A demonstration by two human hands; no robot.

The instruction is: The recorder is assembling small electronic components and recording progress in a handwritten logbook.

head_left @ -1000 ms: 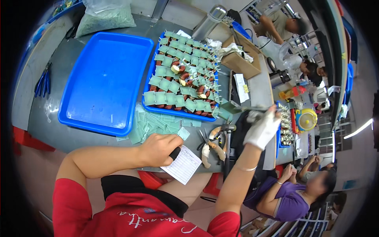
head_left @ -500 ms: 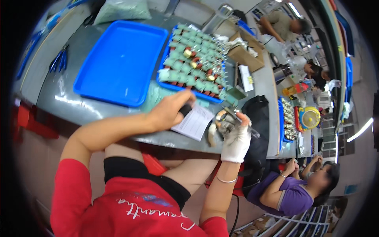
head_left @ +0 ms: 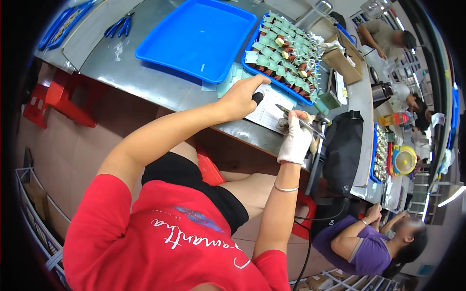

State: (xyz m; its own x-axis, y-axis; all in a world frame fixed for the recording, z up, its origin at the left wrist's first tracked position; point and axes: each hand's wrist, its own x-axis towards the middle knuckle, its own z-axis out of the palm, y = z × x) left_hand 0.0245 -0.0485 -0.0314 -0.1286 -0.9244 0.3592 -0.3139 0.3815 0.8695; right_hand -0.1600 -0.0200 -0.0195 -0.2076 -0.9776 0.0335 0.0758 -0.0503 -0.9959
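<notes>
My left hand (head_left: 239, 99) hovers over a printed paper sheet (head_left: 266, 116) at the table's front edge. Its fingers are curled, with a black piece (head_left: 257, 98) at the thumb; whether that is held or worn is unclear. My right hand (head_left: 296, 138), in a white glove with bare fingertips, grips a slim pointed metal tool (head_left: 318, 130), its tip toward the left hand. A small greyish thing by those fingers is mostly hidden. Beyond the hands stands a blue tray (head_left: 246, 60) packed with small wire-wound parts bearing green tape, a few with yellow tops.
A larger blue tray (head_left: 194, 39) lies left of the packed one, with blue-handled pliers (head_left: 119, 26) farther left. To the right are a cardboard box (head_left: 344, 63) and a black bag (head_left: 343, 150). A co-worker in purple (head_left: 357, 242) sits at the right.
The whole view has shifted, so table and trays appear farther up and right. My right hand has come closer to my left, still gripping the metal tool.
</notes>
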